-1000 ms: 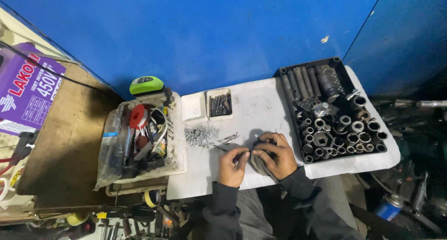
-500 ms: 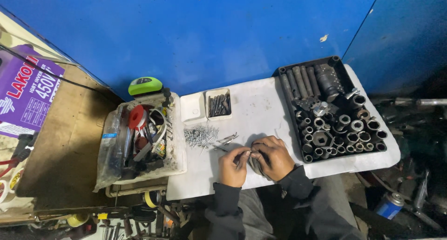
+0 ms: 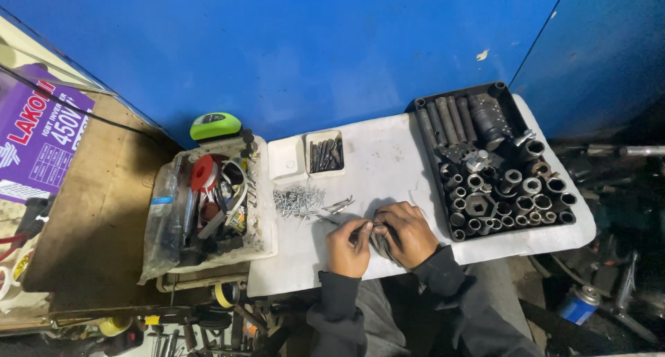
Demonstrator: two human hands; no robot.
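A small dark metal piece [image 3: 374, 233] is pinched between the closed fingers of the left hand [image 3: 348, 246] and right hand [image 3: 405, 232], low over the white board [image 3: 388, 163]; what it is cannot be told. Just beyond, a loose pile of screws [image 3: 299, 199] is seen. Dark bits are held in a small white box [image 3: 324, 154], sockets and extension bars in a black tray [image 3: 495, 164], and mixed tools in a white crate [image 3: 215, 204]. Both wrists are rested at the near edge.
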